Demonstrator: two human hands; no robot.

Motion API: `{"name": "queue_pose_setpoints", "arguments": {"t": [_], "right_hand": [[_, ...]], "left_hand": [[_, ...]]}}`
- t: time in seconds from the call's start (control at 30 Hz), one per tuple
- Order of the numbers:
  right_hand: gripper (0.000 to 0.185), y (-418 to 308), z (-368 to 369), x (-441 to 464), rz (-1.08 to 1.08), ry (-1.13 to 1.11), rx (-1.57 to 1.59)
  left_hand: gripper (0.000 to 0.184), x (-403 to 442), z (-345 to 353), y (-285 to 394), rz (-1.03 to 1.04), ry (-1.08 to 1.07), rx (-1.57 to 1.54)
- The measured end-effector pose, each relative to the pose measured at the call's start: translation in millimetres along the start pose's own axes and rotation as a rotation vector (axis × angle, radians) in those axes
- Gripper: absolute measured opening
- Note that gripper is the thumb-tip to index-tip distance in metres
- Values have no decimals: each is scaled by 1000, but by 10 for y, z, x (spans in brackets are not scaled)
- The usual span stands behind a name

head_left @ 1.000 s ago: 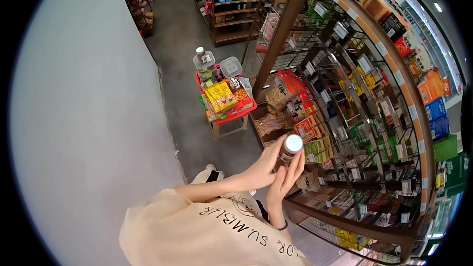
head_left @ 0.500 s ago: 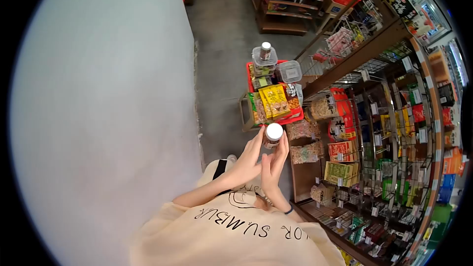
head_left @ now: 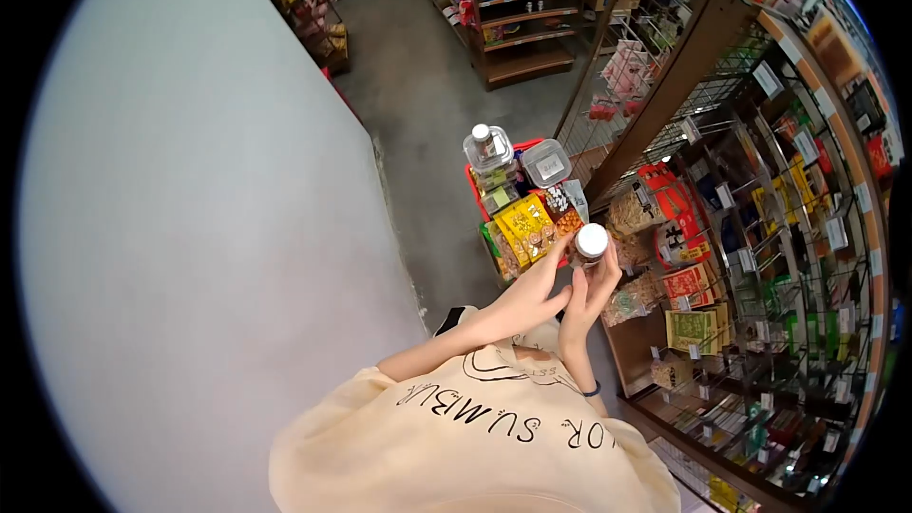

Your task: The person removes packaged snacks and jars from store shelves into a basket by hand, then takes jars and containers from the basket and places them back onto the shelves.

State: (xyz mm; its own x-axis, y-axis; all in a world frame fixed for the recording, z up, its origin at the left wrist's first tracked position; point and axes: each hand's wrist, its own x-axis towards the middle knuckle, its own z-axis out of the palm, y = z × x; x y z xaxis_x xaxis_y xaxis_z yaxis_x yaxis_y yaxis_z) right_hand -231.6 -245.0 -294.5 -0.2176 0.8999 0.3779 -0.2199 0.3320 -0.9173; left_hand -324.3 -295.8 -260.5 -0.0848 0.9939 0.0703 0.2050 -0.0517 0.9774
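A small jar with a white lid is held upright between my two hands in front of my chest. My left hand holds it from the left side, and my right hand has its fingers around the right side. Just beyond the hands is a red basket filled with goods. Yellow snack packets lie in it, along with a clear tub. Another white-lidded jar stands on a clear container at the basket's far end.
A tall wire shelf rack with hanging snack bags runs along the right. On the left rises a pale wall. A shelf unit stands farther off, beyond the grey floor.
The view has swung, and the basket and rack sit differently in it. Over the last half second the jar and both hands have moved right in the picture. The jar remains held.
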Motion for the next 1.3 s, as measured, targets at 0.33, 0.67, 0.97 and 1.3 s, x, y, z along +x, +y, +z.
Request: {"name": "queue_pose_setpoints", "arguments": {"t": [0.33,0.67,0.97,1.3], "right_hand": [[47,376,152,731,20,24,55],[51,772,546,981,73,99,-87],[59,1129,1231,1428,-10,85,-169],[77,1796,1841,1800,32,-52,-426]], "left_hand": [[51,862,-399,20,-113,86,118],[41,1407,-929,-231,-195,15,210],[32,1941,-1794,-529,-208,-94,143],[30,2505,-2474,-1621,-180,13,114]]}}
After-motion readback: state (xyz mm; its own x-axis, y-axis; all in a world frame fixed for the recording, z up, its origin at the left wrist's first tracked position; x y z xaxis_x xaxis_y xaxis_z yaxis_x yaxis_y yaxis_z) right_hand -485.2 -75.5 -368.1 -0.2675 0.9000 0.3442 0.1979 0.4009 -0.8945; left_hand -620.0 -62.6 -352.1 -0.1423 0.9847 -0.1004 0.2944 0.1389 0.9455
